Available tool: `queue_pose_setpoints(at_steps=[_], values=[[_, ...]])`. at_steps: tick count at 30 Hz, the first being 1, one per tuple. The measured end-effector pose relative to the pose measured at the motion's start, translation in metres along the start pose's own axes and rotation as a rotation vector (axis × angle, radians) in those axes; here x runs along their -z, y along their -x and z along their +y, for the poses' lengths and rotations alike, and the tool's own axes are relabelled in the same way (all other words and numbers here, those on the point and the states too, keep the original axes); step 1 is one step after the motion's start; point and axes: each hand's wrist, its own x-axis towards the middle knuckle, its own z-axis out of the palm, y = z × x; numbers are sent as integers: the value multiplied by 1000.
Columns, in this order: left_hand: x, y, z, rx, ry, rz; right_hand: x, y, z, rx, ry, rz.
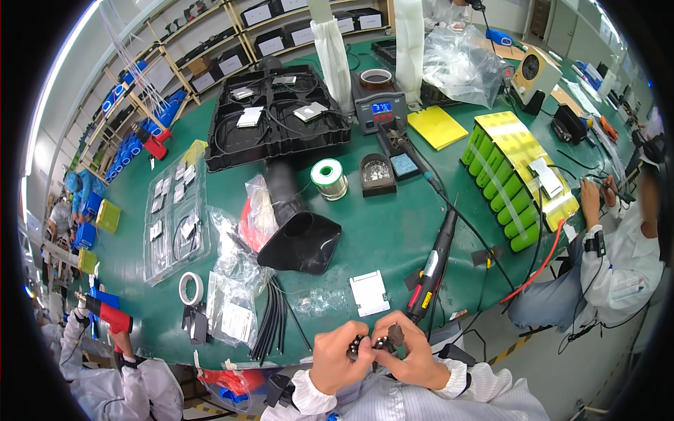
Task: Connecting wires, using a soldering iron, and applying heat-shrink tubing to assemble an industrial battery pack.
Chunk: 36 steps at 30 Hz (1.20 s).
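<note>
Pinching small dark parts (396, 335) between their fingers (341, 331), the left hand (333, 361) and right hand (423, 359) seemed to be adjusting them before the white plate (369, 292); the next move probably needed steadiness.

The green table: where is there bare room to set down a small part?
One bare patch lies between the solder reel, black funnel, white card and red-and-black tool. Another lies left of the clear tray. It is crowded left of the person's left hand: tape roll, plastic bag and black tubes sit close together.
</note>
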Motion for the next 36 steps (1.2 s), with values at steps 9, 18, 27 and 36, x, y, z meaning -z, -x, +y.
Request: queue_pose_setpoints(at_steps=[9,18,27,36], values=[[1,-2,4,243,140,1,3,-2,-2,21,215,-59],[8,-6,5,371,126,19,3,7,-8,-194,156,-145],[12,-10,6,495,233,43,17,9,-19,-378,64,-198],[46,-47,-10,338,141,322,59,38,-3,-408,74,-178]])
